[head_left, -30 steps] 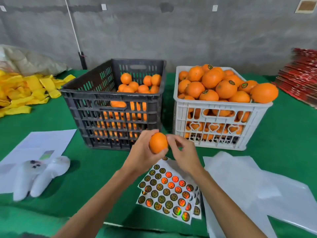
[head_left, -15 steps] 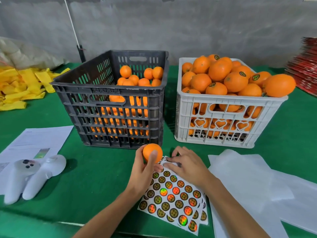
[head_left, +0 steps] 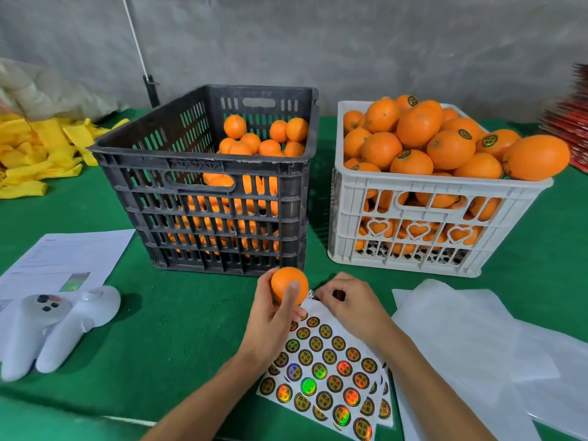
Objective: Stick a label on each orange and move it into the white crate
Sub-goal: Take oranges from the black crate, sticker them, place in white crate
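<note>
Orange [head_left: 288,283], one, unlabelled on its visible side: gripped in the left hand [head_left: 270,316], thumb curled across its front, held above the near edge of the sticker sheet [head_left: 324,370]. Left of it, two white controllers [head_left: 57,326] on printed paper [head_left: 63,256]; behind, dark crate [head_left: 203,173] part-filled with oranges. Right hand [head_left: 350,305]: fingers curled at the sheet's top corner, pinching there; what they hold is too small to tell. White crate [head_left: 423,218], heaped with labelled oranges, stands beyond. White sheets [head_left: 461,338] far right.
</note>
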Tool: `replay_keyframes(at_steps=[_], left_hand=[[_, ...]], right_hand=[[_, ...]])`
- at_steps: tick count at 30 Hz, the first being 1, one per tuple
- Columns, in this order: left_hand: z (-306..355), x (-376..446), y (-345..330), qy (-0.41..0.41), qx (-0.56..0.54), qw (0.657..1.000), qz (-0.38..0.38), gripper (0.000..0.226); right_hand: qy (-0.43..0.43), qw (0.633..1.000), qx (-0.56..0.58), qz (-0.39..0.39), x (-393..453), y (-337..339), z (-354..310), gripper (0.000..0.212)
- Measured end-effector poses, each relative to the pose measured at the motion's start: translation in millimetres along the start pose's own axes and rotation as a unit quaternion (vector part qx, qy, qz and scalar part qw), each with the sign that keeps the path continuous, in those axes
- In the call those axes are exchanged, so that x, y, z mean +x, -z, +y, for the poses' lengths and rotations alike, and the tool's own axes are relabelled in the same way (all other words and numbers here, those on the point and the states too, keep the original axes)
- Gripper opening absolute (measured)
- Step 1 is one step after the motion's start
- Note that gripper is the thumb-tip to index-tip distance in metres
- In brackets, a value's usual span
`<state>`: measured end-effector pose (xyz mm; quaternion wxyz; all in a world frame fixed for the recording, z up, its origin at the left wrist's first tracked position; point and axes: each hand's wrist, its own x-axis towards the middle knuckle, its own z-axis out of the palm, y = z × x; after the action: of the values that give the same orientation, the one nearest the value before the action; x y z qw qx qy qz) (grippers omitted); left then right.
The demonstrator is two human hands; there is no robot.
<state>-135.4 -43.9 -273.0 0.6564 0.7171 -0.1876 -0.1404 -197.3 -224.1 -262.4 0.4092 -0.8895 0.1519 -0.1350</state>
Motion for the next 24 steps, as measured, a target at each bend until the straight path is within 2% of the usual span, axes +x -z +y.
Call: replay_keyframes(at_steps=[5,9,18,21,24], left_hand=[[2.7,-2.1,-0.6,-0.005,-0.005,1.0,0.006,0.056],[3.7,-4.9,-0.4,-0.031,0.003,1.0,-0.005,0.058],[0.3,-5.7,-0.2,-0.03,0.06,0.997,-0.025,0.059],[0.0,-5.7,0.2,-0.029,0.06,0.997,-0.025,0.058],[-0.5,-6.3,0.3,-0.034,0.044,0.998,-0.018,0.06]], right_hand=[[0.018,0.999,0.004,-0.027,-3.0,6.3,-1.6,0.022],[0.04,0.997,-0.053,-0.048,-4.2,8.2,-0.8,0.039],[0.091,0.98,-0.173,-0.037,-4.6,8.1,-8.3,0.031],[0.112,0.965,-0.232,-0.052,-3.8,8.0,-10.5,0.035],[0.123,0.964,-0.23,-0.054,-4.8,9.3,-7.3,0.043]])
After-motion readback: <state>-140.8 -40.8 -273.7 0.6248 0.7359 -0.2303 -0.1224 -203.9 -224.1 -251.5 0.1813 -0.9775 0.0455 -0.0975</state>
